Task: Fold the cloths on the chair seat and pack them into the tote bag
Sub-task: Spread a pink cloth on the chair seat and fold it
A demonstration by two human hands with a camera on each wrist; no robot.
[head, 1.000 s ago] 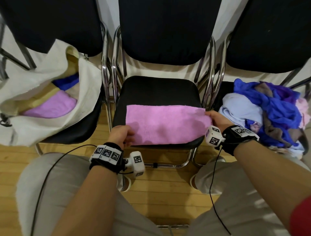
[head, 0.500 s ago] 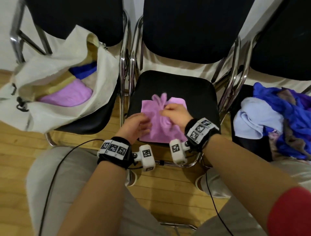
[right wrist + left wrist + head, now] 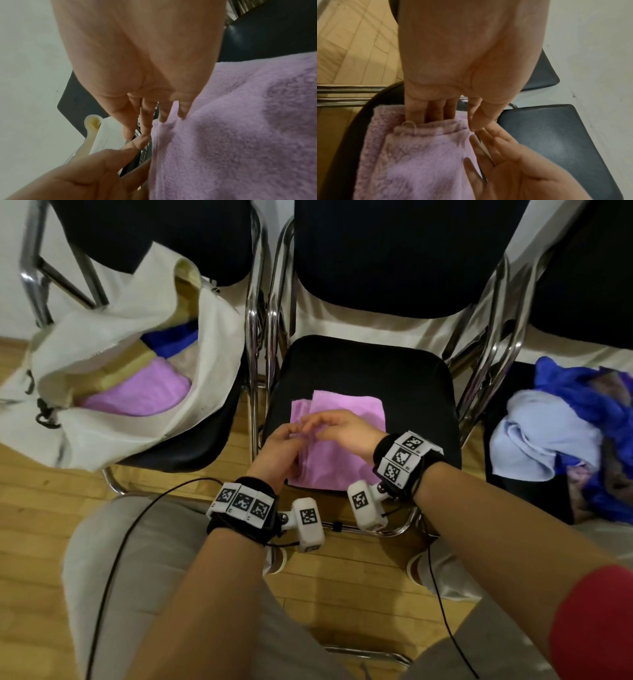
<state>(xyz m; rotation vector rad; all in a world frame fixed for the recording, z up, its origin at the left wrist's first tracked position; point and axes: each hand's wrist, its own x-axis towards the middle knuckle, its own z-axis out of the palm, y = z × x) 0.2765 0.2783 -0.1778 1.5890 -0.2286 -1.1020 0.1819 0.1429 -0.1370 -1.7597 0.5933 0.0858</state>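
Folding the pink cloth point(image 3: 337, 440) on the middle chair seat point(image 3: 411, 392) is the step in hand, I judge, and the cloth already lies doubled there, with its edges at the left side not quite matched. To do it well, the layers should be aligned at that left edge before pressing, then smoothed flat so the bundle stays compact for the tote bag point(image 3: 113, 364) on the chair at the left.

The left hand point(image 3: 279, 451) has its fingers pushed under the top layer at the edge, thumb above, so it lightly pinches the cloth. The right hand point(image 3: 342, 428) is relaxed and open, fingertips touching the cloth, holding nothing.

The head view shows the whole arrangement: the bag with cloths already inside, and a pile of unfolded cloths point(image 3: 565, 433) on the right chair. The left wrist view alone shows the fingers point(image 3: 426, 112) going between the layers and a loose thread loop point(image 3: 410, 125) at the hem. The right wrist view shows only the fuzzy surface and the fingertips on it
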